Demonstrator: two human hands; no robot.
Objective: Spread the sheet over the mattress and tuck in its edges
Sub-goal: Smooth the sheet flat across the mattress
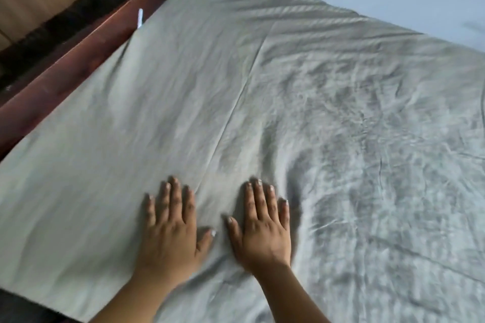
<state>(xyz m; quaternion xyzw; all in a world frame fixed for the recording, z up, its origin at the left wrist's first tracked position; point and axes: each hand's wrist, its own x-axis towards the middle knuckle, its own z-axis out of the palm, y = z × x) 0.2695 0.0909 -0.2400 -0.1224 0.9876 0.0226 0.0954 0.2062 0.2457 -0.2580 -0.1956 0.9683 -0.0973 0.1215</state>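
**Flat palms on the sheet**

Left hand (170, 228) and right hand (262, 225) lie side by side, fingers spread, pressing the grey sheet (288, 86) covering the bed. Its left edge meets the dark wooden bed frame (78, 42); wrinkled cloth stretches rightward.

Under my palms the sheet (262, 113) is matt grey cloth, creased and crumpled; the bed frame (86, 52) is glossy reddish wood.
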